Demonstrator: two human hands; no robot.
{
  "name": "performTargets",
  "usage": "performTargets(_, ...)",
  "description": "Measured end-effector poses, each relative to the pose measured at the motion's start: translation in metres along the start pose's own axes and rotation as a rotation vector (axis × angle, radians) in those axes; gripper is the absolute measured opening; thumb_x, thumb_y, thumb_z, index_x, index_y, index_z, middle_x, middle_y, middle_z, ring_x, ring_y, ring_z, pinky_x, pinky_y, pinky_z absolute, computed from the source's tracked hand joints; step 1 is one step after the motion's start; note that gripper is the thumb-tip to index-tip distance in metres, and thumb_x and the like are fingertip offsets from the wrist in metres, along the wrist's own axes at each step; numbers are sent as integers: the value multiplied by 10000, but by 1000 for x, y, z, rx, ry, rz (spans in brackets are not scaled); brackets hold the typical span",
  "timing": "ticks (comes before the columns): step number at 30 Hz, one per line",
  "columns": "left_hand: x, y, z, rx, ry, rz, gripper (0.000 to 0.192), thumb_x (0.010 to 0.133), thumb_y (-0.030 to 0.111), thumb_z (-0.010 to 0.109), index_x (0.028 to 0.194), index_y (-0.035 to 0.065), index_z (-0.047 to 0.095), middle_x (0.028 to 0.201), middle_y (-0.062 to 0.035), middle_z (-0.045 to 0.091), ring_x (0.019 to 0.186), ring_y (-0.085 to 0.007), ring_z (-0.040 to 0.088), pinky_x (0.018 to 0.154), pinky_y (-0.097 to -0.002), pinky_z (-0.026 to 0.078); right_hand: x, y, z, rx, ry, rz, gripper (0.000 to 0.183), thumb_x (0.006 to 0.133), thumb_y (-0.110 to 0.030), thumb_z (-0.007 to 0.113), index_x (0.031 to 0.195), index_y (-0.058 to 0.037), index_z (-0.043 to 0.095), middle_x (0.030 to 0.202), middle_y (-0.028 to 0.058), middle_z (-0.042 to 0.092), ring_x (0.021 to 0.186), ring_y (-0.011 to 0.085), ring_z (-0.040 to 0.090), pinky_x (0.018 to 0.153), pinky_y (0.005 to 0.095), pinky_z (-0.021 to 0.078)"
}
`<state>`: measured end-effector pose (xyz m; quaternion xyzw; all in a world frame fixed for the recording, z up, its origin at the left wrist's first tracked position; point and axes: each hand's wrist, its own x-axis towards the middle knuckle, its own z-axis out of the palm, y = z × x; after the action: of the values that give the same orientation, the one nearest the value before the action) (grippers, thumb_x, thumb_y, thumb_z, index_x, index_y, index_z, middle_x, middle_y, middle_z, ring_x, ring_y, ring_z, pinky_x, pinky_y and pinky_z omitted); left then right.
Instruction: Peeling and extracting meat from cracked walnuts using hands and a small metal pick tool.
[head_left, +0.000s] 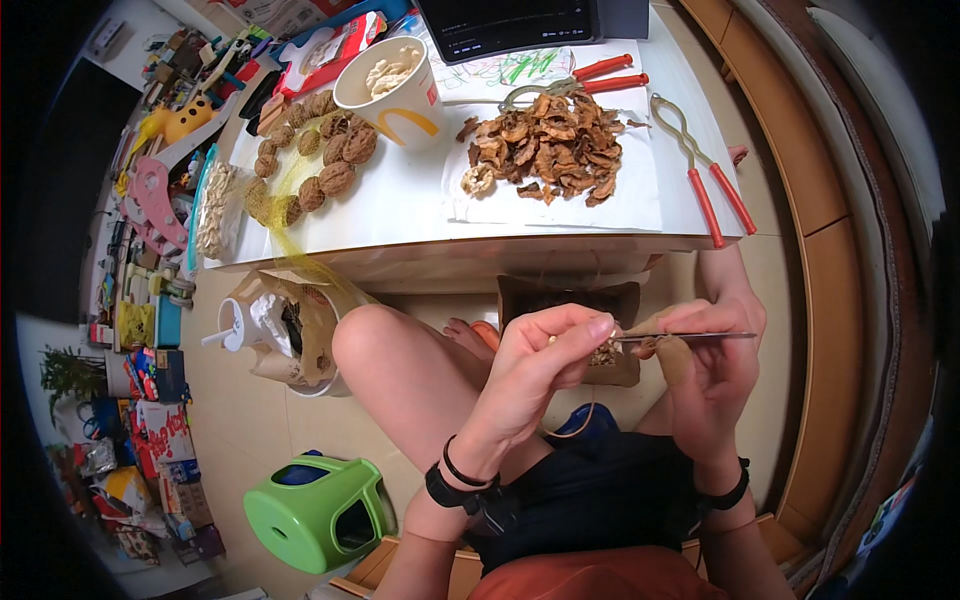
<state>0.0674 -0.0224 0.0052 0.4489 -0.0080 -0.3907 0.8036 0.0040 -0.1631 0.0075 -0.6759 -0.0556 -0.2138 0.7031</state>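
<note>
My left hand (551, 356) pinches a small pale piece, apparently walnut kernel, between thumb and fingertips. Close against it, my right hand (705, 352) grips a thin metal blade or pick (697, 335), its tip at the pale piece; the thumb and a finger look covered with tan wraps. Both hands are above an open brown box (570, 292) holding small bits. On the white table, a heap of brown walnut pieces (562, 142) lies on white paper, one pale kernel (478, 180) at its left edge. A paper cup (409, 112) holds pale kernels (391, 75).
Two red-handled plier-type crackers (611, 73) (705, 176) lie on the table. Whole walnuts (337, 178), yellow netting (285, 202), a bag of kernels (219, 206) and a tablet (517, 26) are there too. A lined waste bin (322, 382) and green stool (315, 514) stand on the floor.
</note>
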Motion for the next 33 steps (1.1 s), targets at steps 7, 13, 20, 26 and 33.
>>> performTargets(7,-1,0,4,-4,31,-10,142,841,155,495,808,23,539,519,77,311,446,-22,225,416,-181,171,1,-4,1,153,21,89,156,790,104,460,909,34,389,899,141,493,807,154,531,722,253,475)
performTargets(13,3,-3,-3,-105,-41,16,169,847,168,474,805,17,537,500,75,277,434,-28,219,406,-179,171,-2,-1,-4,-80,16,51,166,761,99,490,898,26,434,892,128,517,799,165,547,721,244,455)
performTargets(20,9,61,-10,376,294,492,161,831,142,523,826,-6,586,529,76,376,469,-2,291,420,-171,209,-2,7,-4,-330,66,33,152,704,77,548,828,9,493,794,125,565,708,188,579,643,248,453)
performTargets(26,60,149,-45,904,690,1089,199,810,148,566,890,-29,609,635,63,490,541,8,364,460,-142,254,0,9,3,-299,49,91,149,703,70,525,840,20,492,793,121,558,727,190,569,660,259,449)
performTargets(33,65,151,-72,735,649,985,161,788,124,585,834,-27,610,538,86,406,468,13,312,411,-157,211,4,29,-2,-148,96,242,131,747,66,504,872,35,480,840,101,540,758,131,539,682,232,436)
